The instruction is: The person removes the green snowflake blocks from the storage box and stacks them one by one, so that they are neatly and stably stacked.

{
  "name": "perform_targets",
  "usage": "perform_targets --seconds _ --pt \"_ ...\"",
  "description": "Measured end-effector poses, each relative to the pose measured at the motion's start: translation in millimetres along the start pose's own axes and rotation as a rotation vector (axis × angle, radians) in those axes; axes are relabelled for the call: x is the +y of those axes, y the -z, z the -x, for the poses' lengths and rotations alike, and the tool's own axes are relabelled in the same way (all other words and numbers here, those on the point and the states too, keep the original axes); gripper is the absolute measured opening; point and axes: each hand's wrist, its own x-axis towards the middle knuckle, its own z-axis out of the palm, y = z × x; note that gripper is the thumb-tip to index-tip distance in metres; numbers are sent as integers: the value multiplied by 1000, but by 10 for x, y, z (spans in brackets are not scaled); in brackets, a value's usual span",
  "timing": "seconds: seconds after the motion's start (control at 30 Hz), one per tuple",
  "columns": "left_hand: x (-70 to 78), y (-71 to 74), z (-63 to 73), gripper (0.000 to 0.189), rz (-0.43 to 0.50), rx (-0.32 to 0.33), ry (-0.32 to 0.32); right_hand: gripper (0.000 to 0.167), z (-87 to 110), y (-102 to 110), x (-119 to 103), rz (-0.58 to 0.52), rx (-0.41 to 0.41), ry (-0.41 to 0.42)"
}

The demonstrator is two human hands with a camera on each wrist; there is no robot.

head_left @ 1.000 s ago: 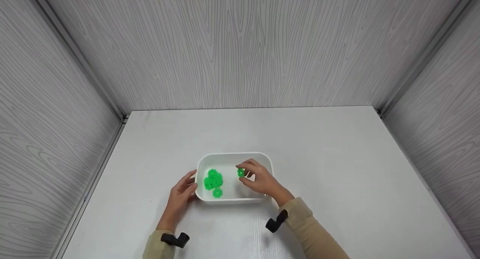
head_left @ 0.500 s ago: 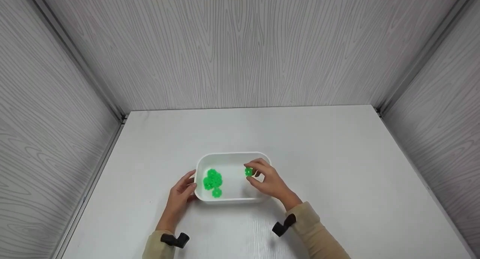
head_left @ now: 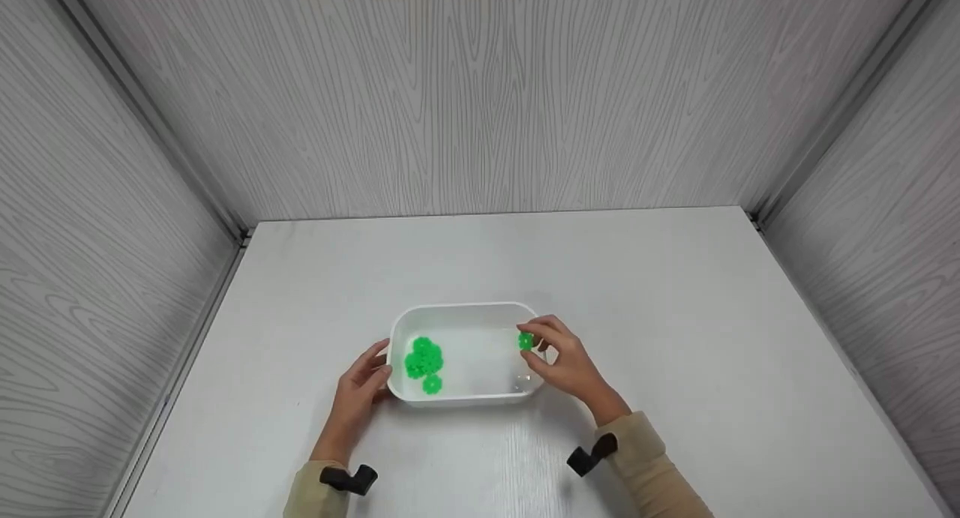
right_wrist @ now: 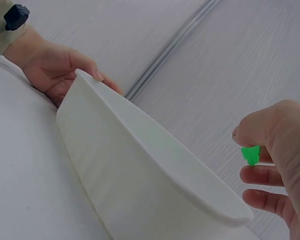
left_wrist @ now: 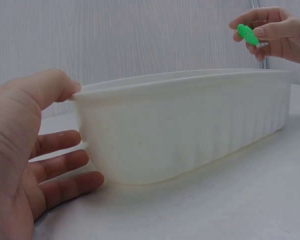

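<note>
Only the head view shows the cluster of green pieces [head_left: 425, 357] at the left inside the white tub [head_left: 466, 401] on the tabletop [head_left: 660, 293]; its walls hide them from both wrist cams. Right hand [head_left: 564, 358] pinches one green flower piece [head_left: 526, 342] near the tub's right end, and left wrist view shows it well above the rim. Left hand [head_left: 358, 389] isn't clasping: thumb at the rim, relaxed fingers by the outer end wall.

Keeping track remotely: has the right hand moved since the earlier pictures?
Yes: against the white tray, the right hand, pinching a green piece, has moved right, to the tray's right end.
</note>
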Motion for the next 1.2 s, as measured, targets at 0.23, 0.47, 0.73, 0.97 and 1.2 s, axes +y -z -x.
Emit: perform_targets --seconds 0.23,0.47,0.73,0.97,1.2 --pt "-3 -10 -3 45 -2 0 -10 36 117 124 16 23 18 -58" --pt "-8 -11 -5 46 -10 8 -13 34 255 223 60 62 48 -103" --pt "-25 -6 15 43 -27 21 1 37 421 301 111 92 80 -115" --pt "-9 -15 13 44 -13 13 4 36 564 417 156 137 107 -148" --pt "-6 -10 17 45 -9 11 -2 38 866 489 492 184 150 -211"
